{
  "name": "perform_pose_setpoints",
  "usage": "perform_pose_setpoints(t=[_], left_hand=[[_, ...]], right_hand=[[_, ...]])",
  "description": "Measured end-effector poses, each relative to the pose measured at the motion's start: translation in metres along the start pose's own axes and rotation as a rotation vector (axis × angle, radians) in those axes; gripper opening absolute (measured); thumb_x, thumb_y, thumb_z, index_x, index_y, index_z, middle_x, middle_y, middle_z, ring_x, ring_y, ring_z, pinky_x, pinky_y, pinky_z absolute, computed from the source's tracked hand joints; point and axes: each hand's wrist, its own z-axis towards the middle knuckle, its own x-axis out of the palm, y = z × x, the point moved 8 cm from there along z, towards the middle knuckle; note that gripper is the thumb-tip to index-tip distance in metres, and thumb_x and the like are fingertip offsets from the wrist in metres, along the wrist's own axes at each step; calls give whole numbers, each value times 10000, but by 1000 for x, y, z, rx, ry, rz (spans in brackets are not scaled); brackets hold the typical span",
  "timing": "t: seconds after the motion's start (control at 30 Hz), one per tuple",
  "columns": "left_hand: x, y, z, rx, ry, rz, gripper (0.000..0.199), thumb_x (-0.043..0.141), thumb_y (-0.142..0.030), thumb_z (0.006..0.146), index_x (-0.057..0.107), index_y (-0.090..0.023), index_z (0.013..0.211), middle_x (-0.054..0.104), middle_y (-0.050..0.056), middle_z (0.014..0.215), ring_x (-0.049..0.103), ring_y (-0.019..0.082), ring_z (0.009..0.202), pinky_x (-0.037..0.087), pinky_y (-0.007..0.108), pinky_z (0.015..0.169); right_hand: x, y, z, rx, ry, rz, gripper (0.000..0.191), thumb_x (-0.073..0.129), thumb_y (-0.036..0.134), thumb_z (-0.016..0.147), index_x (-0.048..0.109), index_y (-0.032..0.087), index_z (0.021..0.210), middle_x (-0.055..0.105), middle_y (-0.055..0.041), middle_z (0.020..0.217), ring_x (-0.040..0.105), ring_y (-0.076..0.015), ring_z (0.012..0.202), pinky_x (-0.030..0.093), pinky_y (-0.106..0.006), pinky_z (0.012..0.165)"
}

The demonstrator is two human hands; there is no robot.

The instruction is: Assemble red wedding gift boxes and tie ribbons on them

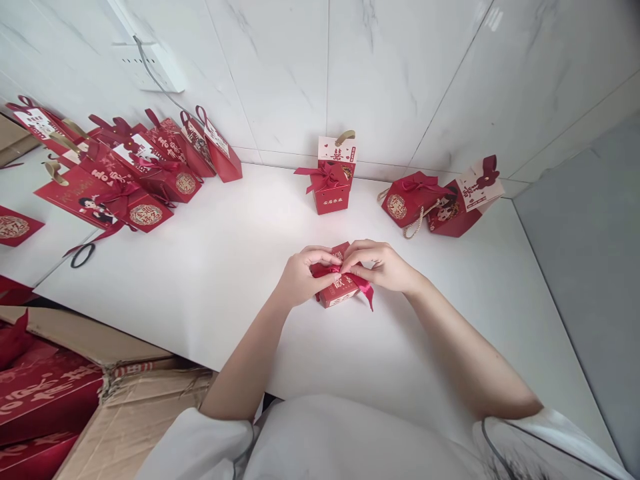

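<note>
A small red box (340, 292) with pale lettering lies on the white table in front of me. A dark red ribbon (365, 288) goes across its top, and one end hangs off to the right. My left hand (307, 273) pinches the ribbon from the left side of the box. From the right, my right hand (377, 265) also pinches the ribbon, its fingertips meeting those of my left hand over the box. The fingers cover the middle of the ribbon, so its knot or loop cannot be made out.
Against the tiled wall stands a red box with a bow (332, 200). Two more red boxes (407, 200) (453, 217) are at the right. Several red gift boxes (103, 187) crowd the left, near a black ring (83, 255). A cardboard carton (135, 400) holds red bags at lower left.
</note>
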Motion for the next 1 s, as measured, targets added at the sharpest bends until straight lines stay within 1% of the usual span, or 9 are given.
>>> perform_pose_setpoints(t=[0.17, 0.23, 0.33, 0.47, 0.6, 0.73, 0.87, 0.93, 1.0], left_hand=[[2, -3, 0, 14, 58, 39, 357, 769, -242, 696, 709, -273, 1046, 584, 43, 1261, 589, 226, 1145, 505, 370, 985], [1, -2, 1, 6, 32, 19, 302, 756, -286, 724, 723, -271, 1024, 601, 46, 1236, 590, 224, 1143, 504, 364, 981], [-2, -1, 2, 5, -30, -12, 190, 698, -365, 793, 755, -258, 939, 652, 55, 1139, 593, 220, 1138, 499, 357, 974], [-3, 0, 4, 18, -65, -42, 201, 671, -410, 818, 773, -265, 914, 693, 54, 1075, 602, 223, 1125, 505, 350, 955], [-3, 2, 5, 12, -74, -73, 228, 650, -444, 832, 776, -278, 925, 692, 44, 1099, 616, 217, 1105, 519, 332, 923], [-3, 4, 6, 12, -52, -80, 247, 635, -449, 843, 776, -260, 916, 686, 54, 1110, 614, 220, 1109, 520, 322, 914], [-3, 3, 5, 24, 24, -98, 279, 599, -430, 873, 750, -265, 1039, 642, 69, 1207, 586, 230, 1162, 508, 333, 936], [-3, 3, 4, 38, 69, -128, 285, 606, -405, 872, 730, -273, 1092, 618, 68, 1258, 579, 232, 1176, 497, 345, 958], [-3, 2, 4, 46, 88, -152, 281, 618, -387, 866, 727, -272, 1098, 613, 68, 1275, 572, 237, 1191, 485, 361, 982]], right_hand=[[2, -5, -1, 58, -8, 71, 133, 598, 230, 903, 727, 261, 899, 664, -39, 911, 648, -166, 872, 534, -327, 776], [2, -7, -2, 76, -15, 109, 132, 597, 229, 902, 725, 259, 910, 656, -41, 923, 649, -163, 860, 535, -327, 772], [2, -8, -2, 82, -17, 131, 127, 598, 234, 899, 722, 253, 921, 652, -42, 922, 642, -159, 834, 531, -328, 766], [2, -10, -2, 104, 11, 139, 112, 601, 272, 898, 706, 235, 899, 661, -47, 910, 632, -173, 845, 518, -346, 793], [0, -19, -4, 221, -37, 175, 117, 616, 327, 886, 647, 220, 920, 655, -34, 873, 604, -170, 797, 504, -340, 757], [1, -20, -4, 254, -58, 214, 185, 666, 354, 847, 608, 219, 959, 651, -21, 862, 583, -161, 763, 486, -329, 740], [3, -22, -4, 270, -55, 226, 220, 682, 352, 831, 600, 224, 990, 650, -16, 859, 569, -152, 724, 467, -321, 713], [3, -24, -4, 281, -61, 249, 225, 682, 352, 832, 600, 223, 998, 649, -16, 861, 571, -152, 739, 460, -314, 712], [3, -28, -4, 289, -76, 296, 253, 693, 357, 825, 599, 220, 1015, 650, -19, 872, 578, -153, 765, 460, -312, 729]])
